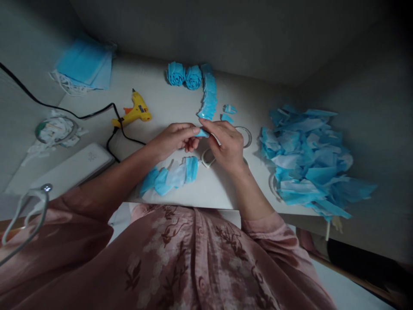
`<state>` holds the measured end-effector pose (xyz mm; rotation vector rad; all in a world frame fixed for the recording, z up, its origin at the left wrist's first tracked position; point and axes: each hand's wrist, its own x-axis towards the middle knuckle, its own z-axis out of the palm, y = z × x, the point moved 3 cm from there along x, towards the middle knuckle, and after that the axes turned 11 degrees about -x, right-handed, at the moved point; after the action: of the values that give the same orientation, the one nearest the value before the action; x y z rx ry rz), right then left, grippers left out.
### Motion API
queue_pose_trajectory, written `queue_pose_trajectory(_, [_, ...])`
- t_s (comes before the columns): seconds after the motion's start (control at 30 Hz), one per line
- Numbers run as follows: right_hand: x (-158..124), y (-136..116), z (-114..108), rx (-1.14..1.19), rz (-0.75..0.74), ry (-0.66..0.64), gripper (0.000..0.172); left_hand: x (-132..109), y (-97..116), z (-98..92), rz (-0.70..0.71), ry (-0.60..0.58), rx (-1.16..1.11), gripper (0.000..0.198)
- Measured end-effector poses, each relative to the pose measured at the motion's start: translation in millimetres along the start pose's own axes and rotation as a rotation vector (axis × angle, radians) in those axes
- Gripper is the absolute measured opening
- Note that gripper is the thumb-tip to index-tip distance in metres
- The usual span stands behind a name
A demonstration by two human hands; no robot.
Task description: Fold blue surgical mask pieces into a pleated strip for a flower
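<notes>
Over the middle of the white table (180, 107), my left hand (174, 140) and my right hand (226, 144) meet and pinch a small rolled blue fabric piece (202, 134) between their fingertips. Both hands have their fingers closed on it. A strip of folded blue and white fabric petals (171, 175) lies just below my hands near the table's front edge. Behind them a long blue fabric strip (209, 95) runs away from me, with two finished blue fabric roses (184, 75) at its far end.
A yellow glue gun (135, 113) with a black cord (64, 110) lies at the left. A stack of blue face masks (84, 64) sits far left. A heap of cut blue fabric (309, 159) fills the right. A white case (74, 165) and a tape roll (54, 129) are left.
</notes>
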<state>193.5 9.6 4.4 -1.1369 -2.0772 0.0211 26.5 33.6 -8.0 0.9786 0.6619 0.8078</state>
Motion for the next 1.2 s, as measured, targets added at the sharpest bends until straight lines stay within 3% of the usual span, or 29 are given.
queue_pose_trajectory(0.4, [0, -2, 1, 0.065, 0.002, 0.034, 0.038, 1, -1, -4.5, 0.031, 0.045, 0.063, 0.018])
queue_pose_trajectory(0.6, [-1, 5, 4, 0.275, 0.233, 0.014, 0.046, 0, 5, -4.2, 0.105, 0.138, 0.179, 0.013])
queue_pose_trajectory(0.8, [-1, 21, 14, 0.516, 0.397, -0.09, 0.051, 1, 8, -3.7, 0.166, 0.201, 0.231, 0.02])
queue_pose_trajectory(1.2, [-2, 20, 17, 0.548, 0.43, -0.094, 0.053, -1, 8, -1.7, 0.147, 0.158, 0.268, 0.012])
